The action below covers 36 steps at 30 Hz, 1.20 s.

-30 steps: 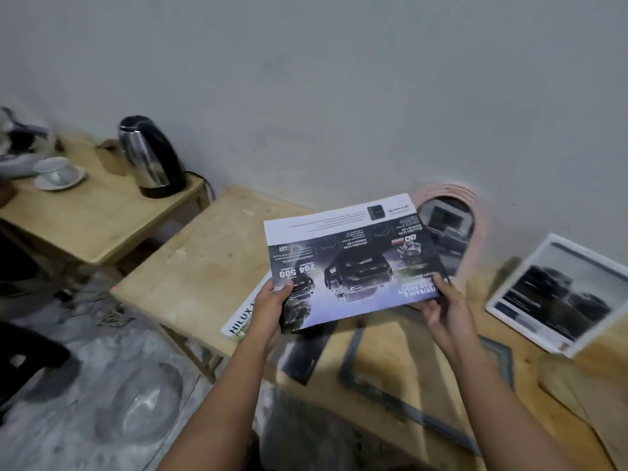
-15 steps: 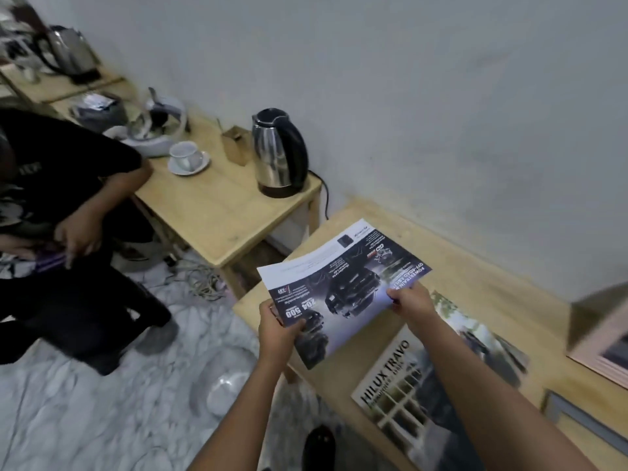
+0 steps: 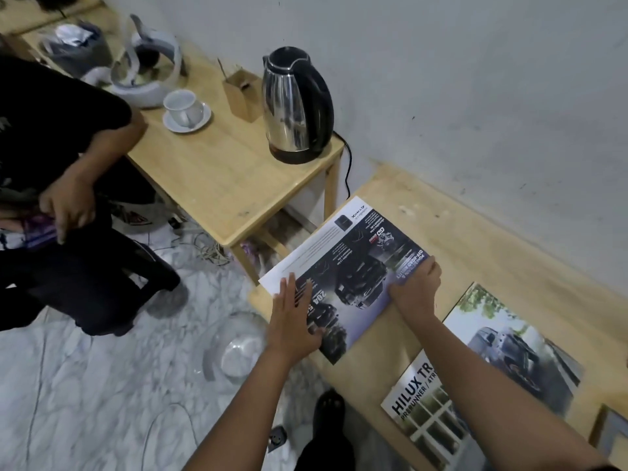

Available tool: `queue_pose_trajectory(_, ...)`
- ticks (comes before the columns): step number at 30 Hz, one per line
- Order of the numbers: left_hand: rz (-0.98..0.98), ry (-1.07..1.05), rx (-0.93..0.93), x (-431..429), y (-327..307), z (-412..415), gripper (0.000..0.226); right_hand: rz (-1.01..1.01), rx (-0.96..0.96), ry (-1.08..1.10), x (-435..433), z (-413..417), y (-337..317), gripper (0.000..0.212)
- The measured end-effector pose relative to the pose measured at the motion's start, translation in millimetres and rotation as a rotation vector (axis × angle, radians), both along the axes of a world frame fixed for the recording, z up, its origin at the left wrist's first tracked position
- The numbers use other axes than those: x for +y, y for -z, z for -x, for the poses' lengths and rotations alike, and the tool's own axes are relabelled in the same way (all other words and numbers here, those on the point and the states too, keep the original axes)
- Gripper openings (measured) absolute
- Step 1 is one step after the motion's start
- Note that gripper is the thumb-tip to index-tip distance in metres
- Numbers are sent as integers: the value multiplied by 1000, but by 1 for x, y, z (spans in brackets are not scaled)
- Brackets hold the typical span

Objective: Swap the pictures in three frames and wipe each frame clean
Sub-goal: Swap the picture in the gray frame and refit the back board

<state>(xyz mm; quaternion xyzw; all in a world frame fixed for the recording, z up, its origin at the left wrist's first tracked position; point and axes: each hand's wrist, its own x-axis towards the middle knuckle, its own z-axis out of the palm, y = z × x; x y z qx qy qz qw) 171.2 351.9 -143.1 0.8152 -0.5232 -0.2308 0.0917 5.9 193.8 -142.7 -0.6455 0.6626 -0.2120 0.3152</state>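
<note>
Centre-frame, glossy rectangular car flyer (image 3: 343, 270) on pale wooden tabletop (image 3: 475, 253), left hand (image 3: 294, 321) flat, fingers spread, right hand (image 3: 416, 290) grip pinching its edge.

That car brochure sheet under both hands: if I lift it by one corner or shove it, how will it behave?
The brochure sheet looks thin and glossy, so it would probably droop if lifted by one corner. Its left end overhangs the bench edge, so a shove may slide it off. The left hand lies flat on it; the right hand holds its edge.
</note>
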Motion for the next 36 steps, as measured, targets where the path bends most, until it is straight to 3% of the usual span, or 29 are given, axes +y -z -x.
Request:
queue_pose_trajectory(2,-53,75,5,-1,3,-3,86,20,31,-116,7,0,5,54)
queue_pose_trajectory(6,-78,46,42,4,7,-4,87,-12,332,-424,24,3,19,61)
queue_pose_trajectory(11,-62,-2,26,7,0,-2,94,-64,235,-425,23,9,13,57)
queue_pose_trajectory(14,54,-29,-1,-3,-6,6,92,-37,112,-345,20,29,7,53)
queue_pose_trajectory(17,121,-19,105,-27,-12,29,79,-25,-82,-126,18,73,-5,49)
queue_pose_trajectory(22,140,165,266,-70,-19,94,48,-36,176,238,26,178,-20,37)
queue_pose_trajectory(26,20,297,243,-89,-8,146,54,-218,224,438,54,226,-19,39)
queue_pose_trajectory(29,-69,227,310,-87,-5,171,60,-374,197,477,71,237,-14,34)
queue_pose_trajectory(32,-97,179,373,-85,0,179,50,-402,93,489,82,240,-10,23)
queue_pose_trajectory(36,-45,182,440,-88,7,174,33,-405,-27,519,89,243,-14,30)
